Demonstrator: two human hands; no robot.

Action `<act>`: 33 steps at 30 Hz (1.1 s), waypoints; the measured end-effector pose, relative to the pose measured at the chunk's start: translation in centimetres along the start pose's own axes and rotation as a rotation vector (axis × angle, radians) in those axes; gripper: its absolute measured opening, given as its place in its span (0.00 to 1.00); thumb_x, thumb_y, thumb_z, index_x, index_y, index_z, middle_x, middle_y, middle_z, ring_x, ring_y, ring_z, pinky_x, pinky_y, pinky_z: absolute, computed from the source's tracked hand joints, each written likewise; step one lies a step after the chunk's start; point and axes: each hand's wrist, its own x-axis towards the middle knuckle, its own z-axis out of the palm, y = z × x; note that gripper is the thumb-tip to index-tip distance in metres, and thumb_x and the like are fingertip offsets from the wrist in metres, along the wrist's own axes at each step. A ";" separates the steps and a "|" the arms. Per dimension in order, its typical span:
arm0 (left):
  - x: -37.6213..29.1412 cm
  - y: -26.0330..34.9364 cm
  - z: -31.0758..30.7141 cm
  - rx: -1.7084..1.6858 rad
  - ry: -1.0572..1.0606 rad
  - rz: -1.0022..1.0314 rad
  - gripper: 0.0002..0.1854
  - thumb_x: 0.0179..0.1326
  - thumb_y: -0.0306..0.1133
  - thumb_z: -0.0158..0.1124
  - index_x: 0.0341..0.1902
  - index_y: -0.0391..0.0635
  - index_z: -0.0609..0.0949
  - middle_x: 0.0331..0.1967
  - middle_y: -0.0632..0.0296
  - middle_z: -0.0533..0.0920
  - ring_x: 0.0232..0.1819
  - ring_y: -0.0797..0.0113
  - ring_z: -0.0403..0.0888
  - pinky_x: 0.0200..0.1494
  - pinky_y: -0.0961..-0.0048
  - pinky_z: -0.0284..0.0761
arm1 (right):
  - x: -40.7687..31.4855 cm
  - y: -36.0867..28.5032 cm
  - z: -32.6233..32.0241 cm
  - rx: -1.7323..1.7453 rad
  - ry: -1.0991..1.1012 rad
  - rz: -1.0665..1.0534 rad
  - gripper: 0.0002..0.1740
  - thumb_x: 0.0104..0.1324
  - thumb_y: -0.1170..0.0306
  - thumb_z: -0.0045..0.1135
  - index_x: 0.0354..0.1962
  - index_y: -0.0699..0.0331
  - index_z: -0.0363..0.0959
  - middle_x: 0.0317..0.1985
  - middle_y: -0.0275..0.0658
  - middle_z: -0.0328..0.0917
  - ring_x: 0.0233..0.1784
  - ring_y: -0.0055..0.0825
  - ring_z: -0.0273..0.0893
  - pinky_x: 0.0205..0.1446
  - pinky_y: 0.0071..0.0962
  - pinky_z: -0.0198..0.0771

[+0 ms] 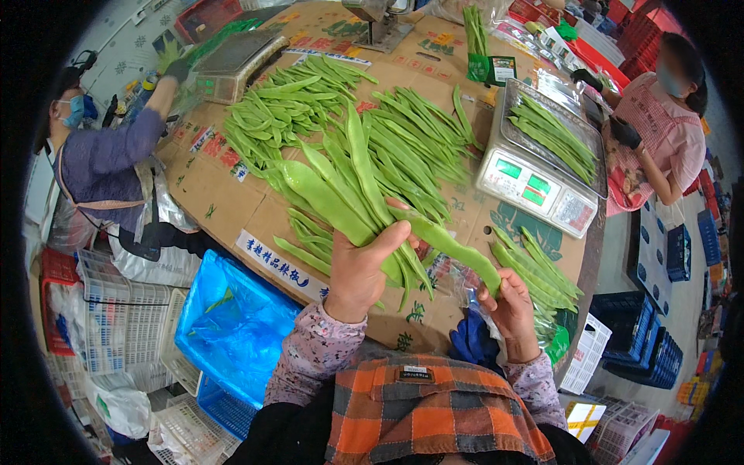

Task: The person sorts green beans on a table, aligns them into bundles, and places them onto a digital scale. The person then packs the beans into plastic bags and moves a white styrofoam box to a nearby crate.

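My left hand (pixel 361 268) grips a fanned bunch of flat green beans (pixel 337 200) above the cardboard-covered table. Between the fingertips of my right hand (pixel 512 308) is the lower end of one long flat bean (pixel 450 239); its upper end meets the bunch at my left hand. Beyond the bunch lie two loose heaps, a left heap (pixel 270 113) and a right heap (pixel 407 136). To the right, more beans (pixel 552 139) rest on the pan of a digital scale (pixel 523 186). Beside my right hand, other beans (pixel 532 264) lie partly in a clear bag.
A blue-lined crate (pixel 232 331) stands left of the table. A second scale (pixel 232 64) and a bagged bean bundle (pixel 478 46) are at the far side. Dark blue gloves (pixel 474 337) lie by my right wrist. One person (pixel 110 151) works at left, another (pixel 657 128) at right.
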 end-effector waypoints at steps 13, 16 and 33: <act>-0.3 0.0 0.2 -0.145 -0.069 -0.169 0.14 0.57 0.20 0.57 0.49 0.40 0.75 0.37 0.57 0.78 0.35 0.65 0.78 0.39 0.66 0.77 | -1.5 -1.2 0.1 -0.092 0.063 -0.051 0.13 0.71 0.65 0.45 0.44 0.67 0.69 0.31 0.44 0.76 0.26 0.21 0.64 0.31 0.19 0.58; -0.2 -0.2 0.0 -0.147 -0.065 -0.187 0.14 0.58 0.21 0.58 0.49 0.40 0.75 0.35 0.58 0.79 0.35 0.65 0.78 0.38 0.66 0.77 | -1.3 -1.1 0.3 -0.068 0.058 -0.033 0.14 0.71 0.64 0.46 0.43 0.67 0.68 0.31 0.44 0.77 0.25 0.20 0.63 0.30 0.19 0.58; -0.1 -2.1 -4.0 -0.313 0.229 -0.279 0.10 0.64 0.29 0.56 0.47 0.41 0.74 0.33 0.60 0.77 0.32 0.65 0.78 0.36 0.67 0.76 | 3.9 -2.5 4.9 -0.416 -0.036 0.032 0.12 0.72 0.69 0.43 0.46 0.67 0.70 0.29 0.35 0.76 0.27 0.17 0.68 0.32 0.16 0.64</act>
